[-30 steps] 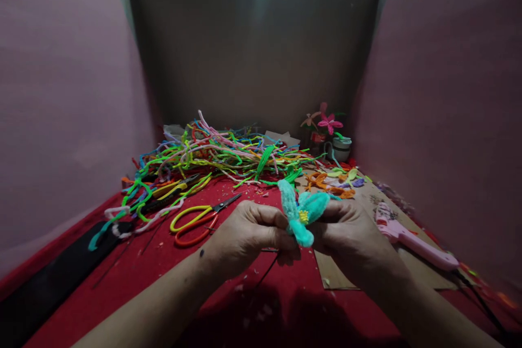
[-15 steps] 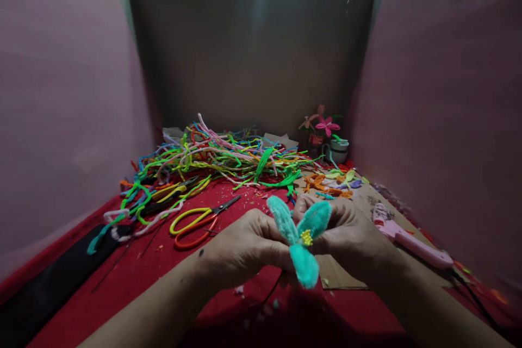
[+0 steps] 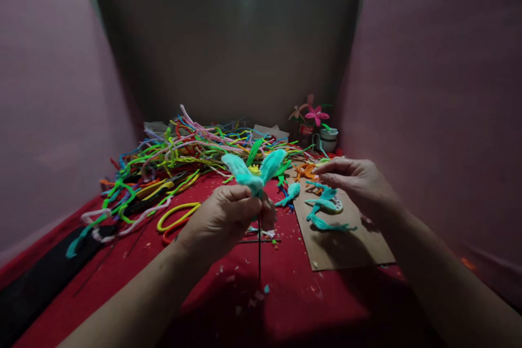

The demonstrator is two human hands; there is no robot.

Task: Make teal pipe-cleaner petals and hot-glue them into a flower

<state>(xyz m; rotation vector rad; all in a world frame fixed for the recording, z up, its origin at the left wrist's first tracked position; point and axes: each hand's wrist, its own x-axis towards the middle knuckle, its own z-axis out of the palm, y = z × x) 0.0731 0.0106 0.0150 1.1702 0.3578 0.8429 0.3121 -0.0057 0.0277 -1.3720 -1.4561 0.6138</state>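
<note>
My left hand [image 3: 228,217] grips a teal pipe-cleaner flower [image 3: 253,171] with a yellow centre, held upright; its thin dark wire stem [image 3: 259,255] hangs down below my fist. My right hand [image 3: 354,182] is off the flower and hovers over a brown cardboard sheet [image 3: 350,247], fingers stretched leftward with nothing visible in them. Just under its fingertips lie loose teal petals [image 3: 326,207] on the cardboard. Another teal petal [image 3: 290,193] lies between the two hands on the red cloth.
A big tangle of coloured pipe cleaners [image 3: 191,149] fills the back left. Yellow-and-orange scissors [image 3: 175,218] lie partly behind my left hand. Orange petals [image 3: 305,170] and a small pot with pink flowers [image 3: 322,128] sit at the back right. Walls close in on three sides.
My right hand let go of the flower and moved right, over the loose teal petals. My left hand lifted the flower and shifted left. The view swung right, hiding the pink glue gun.
</note>
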